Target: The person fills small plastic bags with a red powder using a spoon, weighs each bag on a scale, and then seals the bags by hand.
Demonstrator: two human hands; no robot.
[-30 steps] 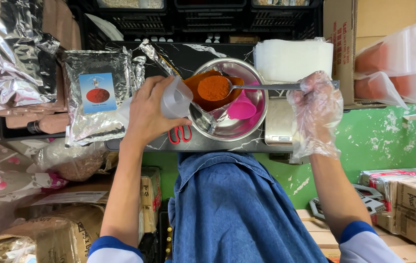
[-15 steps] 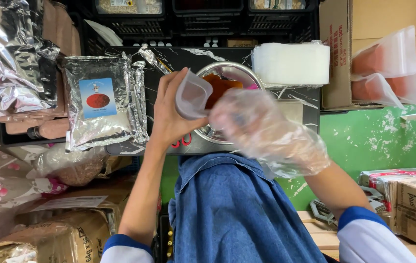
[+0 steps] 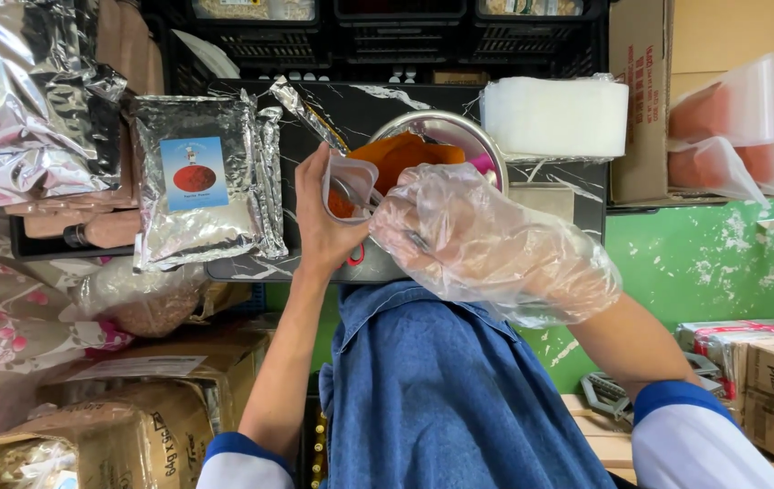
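Holding a small clear plastic cup [image 3: 348,187] up over the metal bowl [image 3: 459,136], the left hand [image 3: 324,226] has its bare fingers [image 3: 313,186] clamped around the cup's side, thumb on the near wall. The cup is tilted, mouth toward the right hand [image 3: 487,240], and some orange-red powder [image 3: 340,206] lies inside it. The right hand wears a loose clear plastic glove [image 3: 532,263]; its fingers are curled together around the handle of a metal spoon [image 3: 357,196], though the glove blurs the grip itself. The spoon's tip reaches into the cup's mouth, touching or just above the powder there.

The bowl sits on a dark marbled desk [image 3: 387,104], straight ahead of the person's blue denim apron [image 3: 441,389]. It holds a heap of the same orange-red powder [image 3: 405,152], and a bit of pink [image 3: 483,163] shows at its right inner wall. Just left of the bowl a foil pouch [image 3: 197,190] with a blue label lies flat on the desk, and a narrow strip of foil [image 3: 305,113] leans beside the cup. To the right of the bowl stands a stack of white plastic lids or containers [image 3: 554,116]. Farther right, on a cardboard box [image 3: 649,100], rest clear bags [image 3: 722,127] of reddish powder. More crumpled foil bags [image 3: 16,109] pile up at the far left, with brown cartons [image 3: 133,407] below them.
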